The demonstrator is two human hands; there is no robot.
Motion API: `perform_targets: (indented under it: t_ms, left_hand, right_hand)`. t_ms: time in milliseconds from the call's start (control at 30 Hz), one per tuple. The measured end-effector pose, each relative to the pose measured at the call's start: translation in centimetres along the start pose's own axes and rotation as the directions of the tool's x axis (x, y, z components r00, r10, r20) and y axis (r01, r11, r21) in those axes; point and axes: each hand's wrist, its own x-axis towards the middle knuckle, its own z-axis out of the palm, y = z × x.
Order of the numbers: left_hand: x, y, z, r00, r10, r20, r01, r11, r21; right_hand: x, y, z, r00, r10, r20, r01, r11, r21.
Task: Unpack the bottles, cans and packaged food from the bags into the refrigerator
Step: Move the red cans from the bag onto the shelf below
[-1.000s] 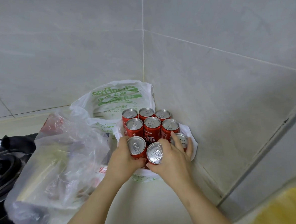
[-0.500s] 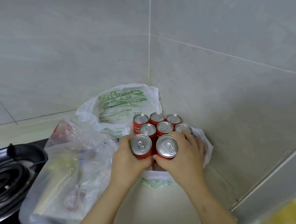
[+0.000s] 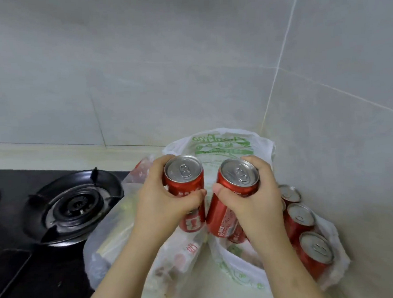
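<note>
Left grip (image 3: 164, 202) is clenched round a red drink can (image 3: 184, 180), the fingers curled behind its upper half and the thumb laid across the front of the label, so the can stands upright with its silver pull-tab top facing the camera. Right grip (image 3: 255, 206) grasps a second red can (image 3: 220, 216) in the same way, near its top, but this one is tilted, with its top leaning to the right and its base hanging over the mouth of the white bag (image 3: 220, 145). The two held cans are just beside each other, and I cannot tell whether they touch. That white bag, printed in green, sits in the corner where two tiled walls (image 3: 163, 70) meet, its sides slumped down on the bench (image 3: 199, 293). Inside it, to the right of the right wrist, three more red cans (image 3: 299, 214) stand upright close together, and part of another shows under the right palm. A clear plastic bag (image 3: 109, 241) lies just left of the white one, under the left forearm; its contents are too blurred to name. Farther left, a black gas burner (image 3: 75, 202) is set into a dark hob.
</note>
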Motion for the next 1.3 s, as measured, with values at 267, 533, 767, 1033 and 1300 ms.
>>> perform_targets:
  t_ms: [267,533,767,1033,1300]
  left_hand:
    - [-2.6,-0.1,-5.9,0.983,-0.060,-0.175,0.080,0.991,0.106]
    - [-10.3,0.7,-10.9,0.931,-0.086,-0.355,0.153,0.974,0.165]
    - [-22.4,1.0,-16.6,0.716,-0.172,-0.676,0.375,0.912,0.165]
    - [-37.5,4.5,-22.8,0.349,-0.205,-0.914,0.557,0.830,0.026]
    - [-54.8,10.7,-28.2,0.030,-0.067,-0.997,0.611,0.791,-0.035]
  right_hand:
    - [-1.0,-1.0,4.3,0.953,-0.006,0.302,-0.033,0.992,0.122]
    - [-5.6,-2.4,8.3,0.822,-0.078,0.564,-0.036,0.981,0.189]
    - [-15.3,-4.6,12.9,0.478,-0.184,0.859,-0.107,0.958,0.265]
    - [-29.0,-10.3,16.8,0.051,-0.261,0.964,-0.212,0.940,0.266]
    - [-46.3,-19.3,17.8,-0.294,-0.379,0.877,-0.269,0.914,0.305]
